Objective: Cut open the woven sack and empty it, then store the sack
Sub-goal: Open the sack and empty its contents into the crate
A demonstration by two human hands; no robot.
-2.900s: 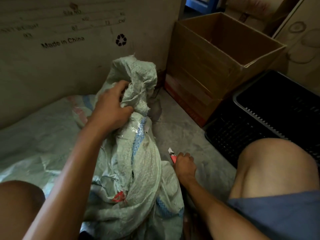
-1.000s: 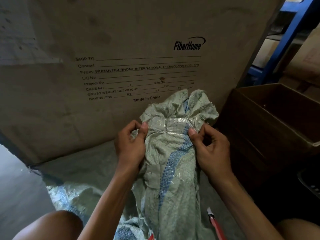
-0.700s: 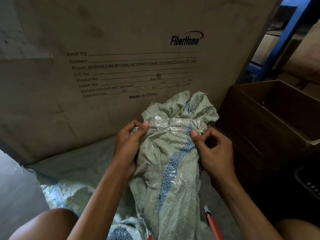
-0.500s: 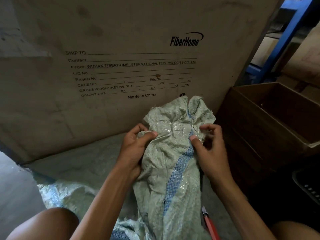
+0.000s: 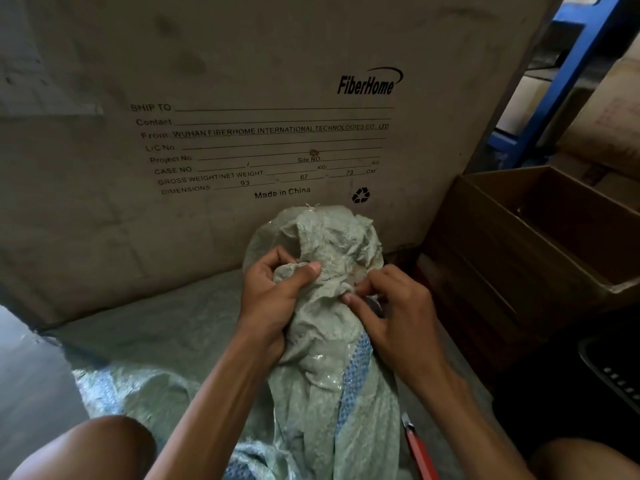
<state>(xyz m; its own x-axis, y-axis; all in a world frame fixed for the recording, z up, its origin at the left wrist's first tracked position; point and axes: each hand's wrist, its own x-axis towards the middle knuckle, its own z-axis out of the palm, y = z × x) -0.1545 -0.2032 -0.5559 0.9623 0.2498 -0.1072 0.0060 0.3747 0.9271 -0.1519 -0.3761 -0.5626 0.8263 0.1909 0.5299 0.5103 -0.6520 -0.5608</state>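
Note:
A pale green woven sack (image 5: pixel 322 382) with a blue stripe stands upright between my knees, its bunched neck pointing up against a big carton. My left hand (image 5: pixel 273 299) grips the neck from the left, thumb pressed across the fabric. My right hand (image 5: pixel 391 313) pinches the gathered fabric at the neck from the right with its fingertips. A red utility knife (image 5: pixel 417 448) lies on the floor beside the sack, under my right forearm, held by neither hand.
A large printed carton (image 5: pixel 242 140) stands right behind the sack. An open brown cardboard box (image 5: pixel 540 237) sits at the right, a black crate (image 5: pixel 616 379) below it. Another flat woven sack (image 5: pixel 145 344) lies on the floor at the left. Blue shelving (image 5: pixel 561 88) rises at the top right.
My right hand left the knife on the floor and came up to the sack's neck. Both hands have bunched the neck tighter and shifted it lower, the left thumb now across the fabric.

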